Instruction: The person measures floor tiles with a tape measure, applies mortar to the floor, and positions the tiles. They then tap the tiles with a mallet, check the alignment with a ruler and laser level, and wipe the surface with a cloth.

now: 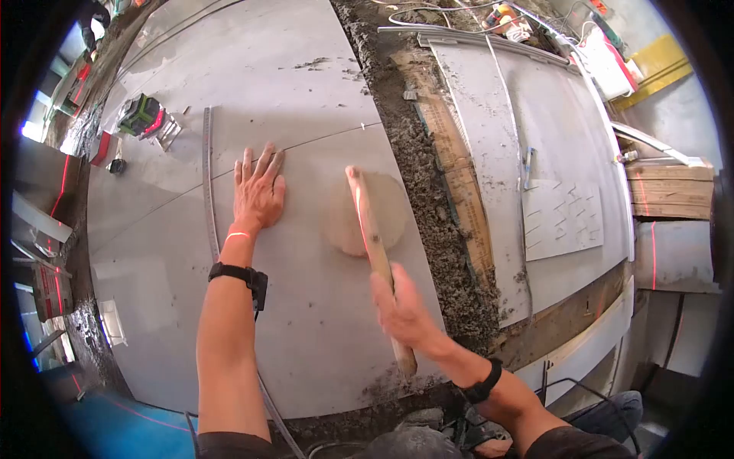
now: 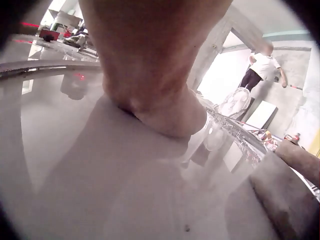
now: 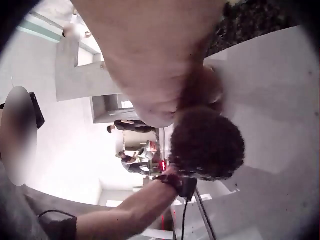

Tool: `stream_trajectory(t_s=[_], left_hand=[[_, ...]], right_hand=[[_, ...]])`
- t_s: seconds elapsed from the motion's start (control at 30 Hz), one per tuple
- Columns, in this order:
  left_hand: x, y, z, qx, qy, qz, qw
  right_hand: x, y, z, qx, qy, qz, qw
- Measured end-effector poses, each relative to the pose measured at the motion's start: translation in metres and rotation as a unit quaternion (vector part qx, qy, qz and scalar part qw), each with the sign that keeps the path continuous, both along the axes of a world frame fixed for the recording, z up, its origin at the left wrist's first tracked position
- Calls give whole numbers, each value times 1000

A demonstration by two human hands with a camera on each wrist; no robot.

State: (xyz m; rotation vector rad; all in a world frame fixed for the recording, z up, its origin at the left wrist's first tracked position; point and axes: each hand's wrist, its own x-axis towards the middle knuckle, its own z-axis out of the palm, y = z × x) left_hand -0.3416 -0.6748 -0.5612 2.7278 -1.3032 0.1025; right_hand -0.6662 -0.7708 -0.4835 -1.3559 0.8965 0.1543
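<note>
My left hand (image 1: 258, 191) rests flat on a large grey tile (image 1: 306, 321), its fingers pointing away from me. In the left wrist view, the heel of that hand (image 2: 155, 110) is against the glossy surface. To its right, my right hand (image 1: 404, 306) grips the wooden handle of a mallet (image 1: 368, 222). The mallet's round, pale head is blurred and overlaps the tile's right part. In the right wrist view, the dark handle end (image 3: 207, 145) sticks out below my fist. A metal ruler (image 1: 208, 168) lies left of my left hand, along the tile.
A green laser level (image 1: 141, 115) stands at the tile's far left, near a small tape measure (image 1: 116, 166). Wet mortar (image 1: 428, 183) borders the tile's right edge. Beyond lie more grey panels (image 1: 558, 115) and cardboard strips (image 1: 462, 183). Another person (image 2: 262, 65) stands in the background.
</note>
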Motion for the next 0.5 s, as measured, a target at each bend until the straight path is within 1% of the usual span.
stream_trajectory(t_s=[0.07, 0.2, 0.27, 0.3, 0.37, 0.4, 0.47, 0.5], left_hand=[[0, 1, -1, -3, 4, 6, 1000], [-1, 1, -1, -8, 9, 7, 1000], [2, 1, -3, -18, 1, 3, 1000], [3, -1, 0, -19, -2, 5, 1000], [-2, 1, 3, -20, 15, 11, 1000], [-2, 2, 1, -19, 18, 12, 1000], [-1, 1, 0, -14, 0, 6, 1000], [-2, 1, -1, -16, 0, 6, 1000]], right_hand=[[18, -13, 3, -70, -116, -37, 990], [30, -24, -7, -106, -117, -38, 987], [37, -29, -16, -120, -68, -1, 990], [42, -33, -9, -120, -72, 1, 990], [44, -34, 9, -47, -78, -33, 995], [43, -32, 5, -46, -76, -33, 996], [43, -31, -8, -107, -90, -18, 990], [44, -33, -14, -109, -90, -18, 990]])
